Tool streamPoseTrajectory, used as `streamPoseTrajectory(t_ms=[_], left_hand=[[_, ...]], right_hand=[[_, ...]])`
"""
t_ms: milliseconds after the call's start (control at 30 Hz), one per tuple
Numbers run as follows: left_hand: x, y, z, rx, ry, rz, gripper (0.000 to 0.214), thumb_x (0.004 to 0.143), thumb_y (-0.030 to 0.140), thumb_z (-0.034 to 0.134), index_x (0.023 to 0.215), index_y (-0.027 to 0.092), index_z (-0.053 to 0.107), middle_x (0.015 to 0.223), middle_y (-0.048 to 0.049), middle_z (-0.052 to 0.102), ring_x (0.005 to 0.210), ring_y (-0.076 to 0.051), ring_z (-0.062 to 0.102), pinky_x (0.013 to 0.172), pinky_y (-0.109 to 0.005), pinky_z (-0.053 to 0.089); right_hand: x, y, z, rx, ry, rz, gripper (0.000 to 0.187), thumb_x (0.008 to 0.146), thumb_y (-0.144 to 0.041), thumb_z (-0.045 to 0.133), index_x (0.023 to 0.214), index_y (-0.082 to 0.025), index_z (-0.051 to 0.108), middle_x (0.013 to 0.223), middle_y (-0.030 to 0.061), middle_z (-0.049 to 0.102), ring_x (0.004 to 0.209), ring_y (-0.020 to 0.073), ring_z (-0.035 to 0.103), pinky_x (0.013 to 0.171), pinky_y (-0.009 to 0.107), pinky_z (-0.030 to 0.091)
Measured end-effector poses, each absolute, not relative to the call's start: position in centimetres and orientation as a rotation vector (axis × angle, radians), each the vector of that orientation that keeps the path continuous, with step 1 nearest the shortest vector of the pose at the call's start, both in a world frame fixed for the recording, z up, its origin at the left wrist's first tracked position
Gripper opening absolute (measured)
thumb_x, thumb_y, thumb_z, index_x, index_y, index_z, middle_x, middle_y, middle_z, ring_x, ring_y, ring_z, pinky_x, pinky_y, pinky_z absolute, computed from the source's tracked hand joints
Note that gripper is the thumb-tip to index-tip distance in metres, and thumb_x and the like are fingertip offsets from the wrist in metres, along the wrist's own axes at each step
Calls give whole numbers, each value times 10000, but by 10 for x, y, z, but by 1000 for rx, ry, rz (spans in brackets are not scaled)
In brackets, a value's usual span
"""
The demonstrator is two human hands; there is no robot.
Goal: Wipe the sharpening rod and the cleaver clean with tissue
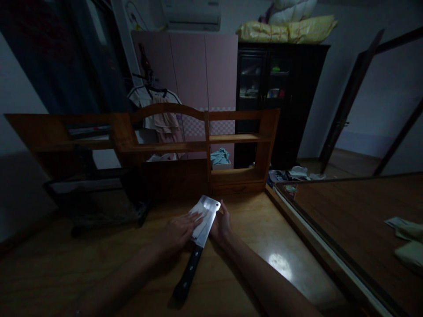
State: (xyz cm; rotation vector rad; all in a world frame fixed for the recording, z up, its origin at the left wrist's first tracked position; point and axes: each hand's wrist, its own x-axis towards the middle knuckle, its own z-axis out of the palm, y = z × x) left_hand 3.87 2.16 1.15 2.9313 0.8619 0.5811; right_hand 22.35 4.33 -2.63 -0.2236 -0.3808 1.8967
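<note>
A cleaver (207, 229) with a shiny broad blade and a black riveted handle (188, 275) is at the middle of the wooden tabletop (251, 229). Its handle points toward me, and a small hole shows near the blade's far corner. With its fingers over a folded white tissue (198, 219), my left hand (181, 230) presses the tissue onto the blade's face. My right hand (223, 222) holds the blade from its right edge, thumb up beside the far corner. The other right fingers are partly hidden behind the blade.
A wooden shelf unit (165, 146) rises along the back of the tabletop. At the left stands a dark-framed bin or basket (99, 198), hard to make out. Beyond the raised right edge (307, 233) lies another brown surface with pale cloth or paper (410, 253).
</note>
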Motion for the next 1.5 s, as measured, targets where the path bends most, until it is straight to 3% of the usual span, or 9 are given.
streamPoseTrajectory(t_ms=[100, 233, 367, 667, 900, 1033, 1233, 1500], left_hand=[[57, 15, 18, 2928, 784, 476, 416, 992, 257, 285, 1387, 332, 393, 1436, 24, 390, 1336, -189, 355, 1135, -488, 220], [68, 4, 21, 2909, 658, 343, 432, 997, 248, 244, 1401, 324, 375, 1428, 33, 410, 1344, -169, 340, 1138, -445, 247], [67, 3, 18, 2912, 660, 295, 430, 998, 271, 237, 1402, 317, 377, 1441, 31, 393, 1345, -168, 339, 1141, -445, 242], [61, 18, 13, 2870, 741, 410, 419, 1003, 280, 250, 1396, 345, 379, 1460, 59, 358, 1349, -153, 332, 1152, -406, 224], [69, 62, 6, 2889, 895, 419, 436, 997, 289, 236, 1407, 280, 386, 1475, 14, 340, 1367, -171, 296, 1154, -387, 188], [83, 78, 8, 2872, 975, 438, 435, 999, 346, 224, 1400, 310, 390, 1466, 42, 356, 1365, -157, 299, 1149, -359, 189], [97, 91, 11, 2890, 1059, 461, 455, 997, 348, 213, 1413, 263, 375, 1480, 2, 340, 1366, -146, 295, 1137, -335, 195], [95, 98, 3, 2892, 1134, 496, 461, 993, 314, 204, 1404, 217, 389, 1481, -35, 343, 1371, -174, 286, 1132, -375, 220]], right_hand=[[225, 41, -25, -336, -329, 1847, 490, 823, -591, 460, 871, -129, 618, 733, 114, 692, 798, 304, 673, 724, 477, 534], [227, 36, -21, -511, -292, 1798, 372, 812, -518, 524, 722, -163, 594, 577, 62, 655, 695, 284, 681, 655, 436, 550], [228, 34, -18, -505, -324, 1777, 332, 815, -488, 529, 695, -182, 577, 564, 45, 654, 659, 266, 680, 628, 413, 554], [224, 44, -28, -394, -299, 1829, 438, 812, -571, 497, 797, -145, 600, 683, 92, 692, 762, 290, 681, 697, 455, 544], [220, 48, -29, -141, -342, 1844, 462, 839, -523, 483, 993, -110, 620, 876, 118, 706, 899, 281, 658, 809, 454, 519], [220, 44, -23, -141, -352, 1822, 438, 846, -507, 478, 981, -121, 634, 884, 115, 708, 923, 286, 651, 827, 461, 511], [220, 40, -19, -137, -341, 1829, 442, 848, -508, 473, 994, -122, 633, 938, 118, 707, 948, 287, 646, 851, 460, 498], [220, 38, -18, -148, -329, 1838, 412, 842, -487, 499, 998, -129, 628, 882, 99, 713, 921, 272, 657, 820, 448, 514]])
